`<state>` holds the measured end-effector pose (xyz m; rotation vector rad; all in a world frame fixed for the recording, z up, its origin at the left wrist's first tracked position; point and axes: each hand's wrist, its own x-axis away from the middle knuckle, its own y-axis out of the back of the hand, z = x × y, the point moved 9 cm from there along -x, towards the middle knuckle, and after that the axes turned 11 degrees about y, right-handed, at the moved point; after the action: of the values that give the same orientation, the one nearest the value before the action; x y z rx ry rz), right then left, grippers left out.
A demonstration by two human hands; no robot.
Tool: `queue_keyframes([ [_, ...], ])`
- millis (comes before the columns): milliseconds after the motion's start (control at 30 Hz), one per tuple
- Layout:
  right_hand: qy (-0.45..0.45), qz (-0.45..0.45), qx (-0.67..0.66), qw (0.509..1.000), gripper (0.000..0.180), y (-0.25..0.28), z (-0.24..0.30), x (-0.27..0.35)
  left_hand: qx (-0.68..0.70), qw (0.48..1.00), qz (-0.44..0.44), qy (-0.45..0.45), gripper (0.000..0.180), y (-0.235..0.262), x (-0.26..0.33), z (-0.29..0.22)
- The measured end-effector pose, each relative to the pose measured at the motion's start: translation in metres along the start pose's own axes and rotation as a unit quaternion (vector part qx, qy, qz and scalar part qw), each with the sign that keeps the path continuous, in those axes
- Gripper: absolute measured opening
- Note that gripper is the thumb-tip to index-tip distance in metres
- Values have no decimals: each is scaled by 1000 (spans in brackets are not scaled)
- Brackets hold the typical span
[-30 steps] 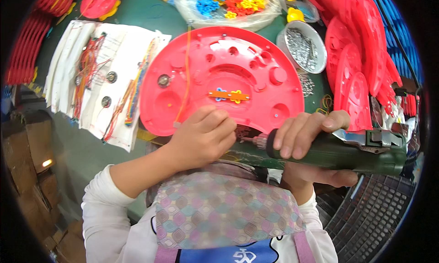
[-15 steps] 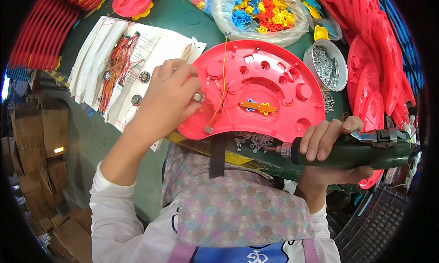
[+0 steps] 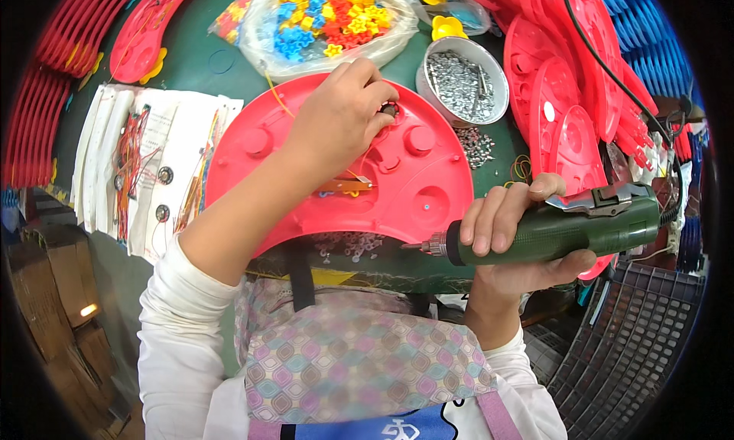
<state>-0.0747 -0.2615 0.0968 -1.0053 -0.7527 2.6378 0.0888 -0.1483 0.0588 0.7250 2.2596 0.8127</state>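
- A dark green worktable (image 3: 229, 73) is filling the view, crowded on nearly every side, with a dark slatted plastic crate (image 3: 634, 340) sitting low at the right.
- Stacks of red moulded plastic panels (image 3: 566, 88) are leaning along the right edge, and more red curved pieces (image 3: 46, 81) are lining the far left, leaving little open room.
- A large red half-round plastic tray with raised round bosses (image 3: 428, 172) is lying flat in the middle of the table, its curved rim facing the person.
- A clear plastic bag of small blue, yellow and red flower-shaped pieces (image 3: 321, 19) is lying just beyond the tray.
- White sheets carrying bundles of coloured wires (image 3: 145, 165) are spreading out to the left of the tray.
- A round metal tin of small silver screws (image 3: 462, 77) is standing at the tray's far right corner, with loose screws beside it.
- The right hand (image 3: 520, 233) is wrapping fully round a dark green electric screwdriver (image 3: 566, 230), bit pointing left, held near the tray's near rim but apart from it.
- The left hand (image 3: 336, 119) is resting on the tray's far part, fingertips pinching narrowly on a small dark round part (image 3: 388, 110) at a boss.
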Motion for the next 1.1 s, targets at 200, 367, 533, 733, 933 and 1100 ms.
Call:
queue_keyframes([
  [200,41,-59,-3,997,93,43,24,0,-1,1000,3,2,20,-27,4,3],
  [367,116,-114,58,985,91,80,54,-12,-122,990,-4,-75,27,-28,9,-15],
  [533,165,-134,345,914,83,102,64,-5,-157,983,2,-99,28,-35,14,-24],
  [733,171,-149,284,932,81,109,34,0,-184,978,1,-96,28,-34,15,-26],
  [933,171,-160,259,937,78,120,19,1,-147,983,5,-114,27,-22,12,-37],
  [1100,176,-159,335,912,82,113,37,1,-98,991,40,-85,25,-20,13,-38],
])
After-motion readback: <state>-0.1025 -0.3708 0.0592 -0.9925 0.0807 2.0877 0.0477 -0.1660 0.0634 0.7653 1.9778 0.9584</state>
